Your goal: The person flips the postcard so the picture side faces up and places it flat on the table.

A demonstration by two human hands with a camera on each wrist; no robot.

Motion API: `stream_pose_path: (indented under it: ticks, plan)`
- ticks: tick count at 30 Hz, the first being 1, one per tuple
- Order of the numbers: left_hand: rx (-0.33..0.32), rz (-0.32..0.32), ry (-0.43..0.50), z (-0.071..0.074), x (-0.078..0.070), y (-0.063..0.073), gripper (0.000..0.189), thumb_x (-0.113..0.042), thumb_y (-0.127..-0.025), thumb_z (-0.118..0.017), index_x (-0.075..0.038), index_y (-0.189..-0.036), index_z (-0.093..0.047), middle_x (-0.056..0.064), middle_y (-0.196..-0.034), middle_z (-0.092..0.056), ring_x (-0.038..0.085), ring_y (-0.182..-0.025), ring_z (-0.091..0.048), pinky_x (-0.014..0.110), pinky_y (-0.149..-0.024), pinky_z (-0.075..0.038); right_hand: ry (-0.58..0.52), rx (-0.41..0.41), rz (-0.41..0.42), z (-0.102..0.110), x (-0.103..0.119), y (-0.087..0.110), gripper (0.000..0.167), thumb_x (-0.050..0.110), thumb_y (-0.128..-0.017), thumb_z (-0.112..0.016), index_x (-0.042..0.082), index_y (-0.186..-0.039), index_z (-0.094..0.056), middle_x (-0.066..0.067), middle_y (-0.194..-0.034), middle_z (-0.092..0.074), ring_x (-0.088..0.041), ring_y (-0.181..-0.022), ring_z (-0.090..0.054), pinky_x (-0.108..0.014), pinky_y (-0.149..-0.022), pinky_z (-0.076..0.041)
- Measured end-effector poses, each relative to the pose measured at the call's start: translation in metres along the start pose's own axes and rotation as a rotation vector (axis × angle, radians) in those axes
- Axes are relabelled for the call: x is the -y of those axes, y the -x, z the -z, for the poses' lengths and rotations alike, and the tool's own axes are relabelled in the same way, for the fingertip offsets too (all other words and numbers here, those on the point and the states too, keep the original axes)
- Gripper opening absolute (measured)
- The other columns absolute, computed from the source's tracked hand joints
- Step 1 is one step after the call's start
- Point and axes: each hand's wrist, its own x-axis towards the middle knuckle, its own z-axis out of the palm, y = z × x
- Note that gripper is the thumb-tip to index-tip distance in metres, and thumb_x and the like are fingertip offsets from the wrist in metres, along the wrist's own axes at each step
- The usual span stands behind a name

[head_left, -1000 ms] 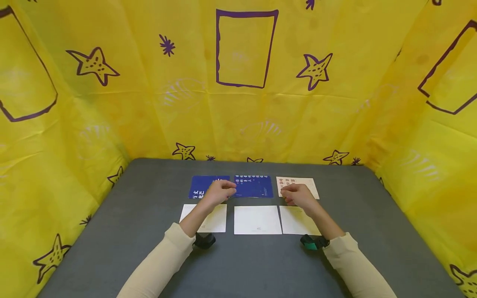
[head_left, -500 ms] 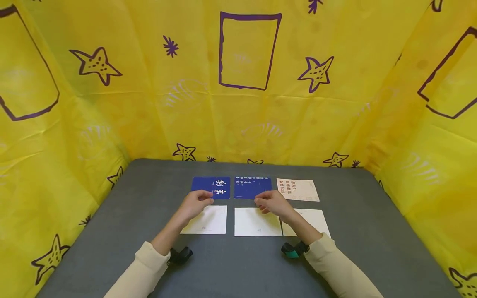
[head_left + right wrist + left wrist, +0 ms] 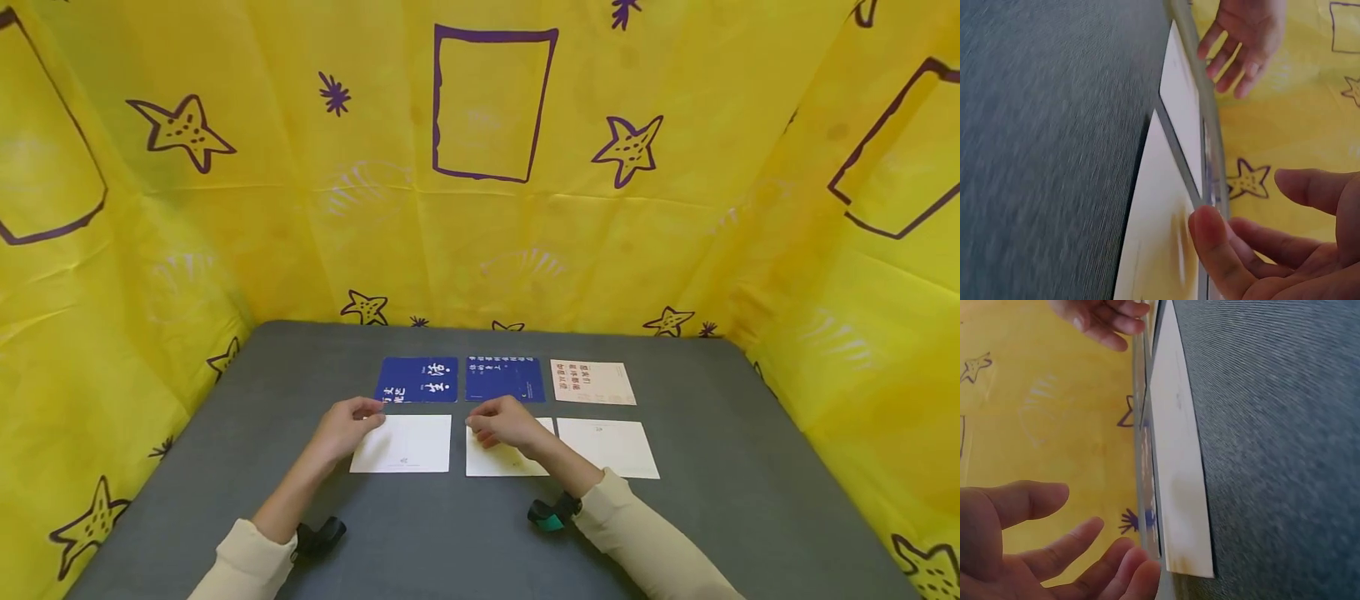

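Note:
My left hand hovers by the upper left corner of the front left white card, holding nothing. In the left wrist view its thumb and fingers are apart and loosely bent. My right hand is over the front middle white card and hides part of it; the right wrist view shows its fingers relaxed with nothing between them. A third white card lies at the front right. Behind them lie two blue cards with white characters, the left card and middle card, and a cream card with reddish characters.
The cards lie in two rows on a dark grey table. A yellow cloth with purple starfish drawings stands behind the table and along both sides. A black strap device is on the left wrist, another device on the right.
Both hands have moved left and back toward me, off the rear row to the front row. The blue and cream cards are less covered now. The cards keep their places.

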Motion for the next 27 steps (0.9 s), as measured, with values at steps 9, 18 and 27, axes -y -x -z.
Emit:
stream_pose_path:
  ticks: [9,18,27]
  plan:
    - [-0.002,0.055,-0.044,0.011,0.011,0.007,0.036,-0.017,-0.094,-0.058,0.008,-0.121,-0.06,0.029,-0.12,-0.062,0.041,-0.109,-0.059,0.051,-0.091,-0.049,0.034,0.017,-0.019,-0.021,0.01,0.0,0.028,0.014,-0.09,-0.067,-0.008,-0.107,-0.069,-0.02,-0.093,-0.069,-0.019,-0.071,-0.064,-0.033,-0.066,-0.059]
    - [0.044,0.105,-0.026,0.012,0.014,0.01,0.036,-0.017,-0.095,-0.058,0.009,-0.12,-0.059,0.029,-0.119,-0.062,0.031,-0.096,-0.063,0.036,-0.073,-0.057,0.075,-0.026,-0.02,-0.034,0.018,0.004,0.028,0.013,-0.088,-0.069,-0.01,-0.105,-0.069,-0.019,-0.097,-0.07,-0.022,-0.071,-0.067,-0.033,-0.064,-0.059]
    - [0.096,0.101,0.059,0.013,0.015,0.008,0.039,-0.017,-0.096,-0.056,0.011,-0.122,-0.057,0.029,-0.121,-0.061,0.031,-0.1,-0.062,0.036,-0.075,-0.058,0.031,-0.045,-0.042,-0.042,0.018,0.003,0.036,0.012,-0.088,-0.069,-0.012,-0.115,-0.064,-0.02,-0.098,-0.071,-0.019,-0.069,-0.066,-0.033,-0.063,-0.059]
